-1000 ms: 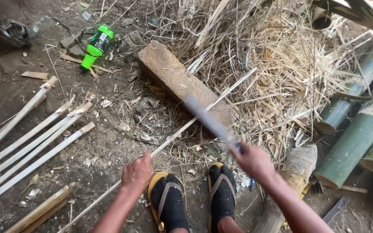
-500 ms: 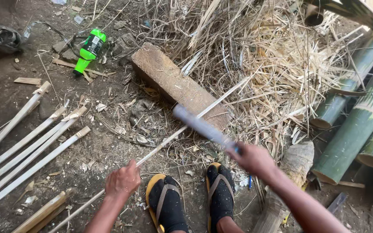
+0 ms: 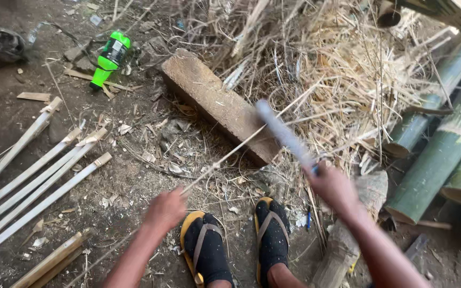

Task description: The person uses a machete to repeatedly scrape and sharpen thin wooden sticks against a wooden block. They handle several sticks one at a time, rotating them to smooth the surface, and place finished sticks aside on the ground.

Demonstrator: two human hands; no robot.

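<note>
So I'm squatting on the dirt floor [image 3: 134, 181] in black socks and yellow sandals [image 3: 204, 250]. My left hand [image 3: 165, 209] is closed around the near part of a thin bamboo strip [image 3: 225, 156]. The strip's long axis runs from down by my left side, up and away to the right, crossing over the wooden block [image 3: 217, 104] and on toward the pile of dry shavings [image 3: 337, 69]. My right hand [image 3: 333, 186] is wrapped tight on the handle of a long knife [image 3: 284, 133], blade pointing up and left. It's blurry, so I can't tell if it's touching the strip, but it sits right where the strip passes the block. So the right hand is nearer the far half of the strip and the left holds the near end. Finished strips [image 3: 33, 176] lie off to my left, green bamboo poles [image 3: 444, 144] to my right, and a green bottle [image 3: 110, 56] lies further out.
</note>
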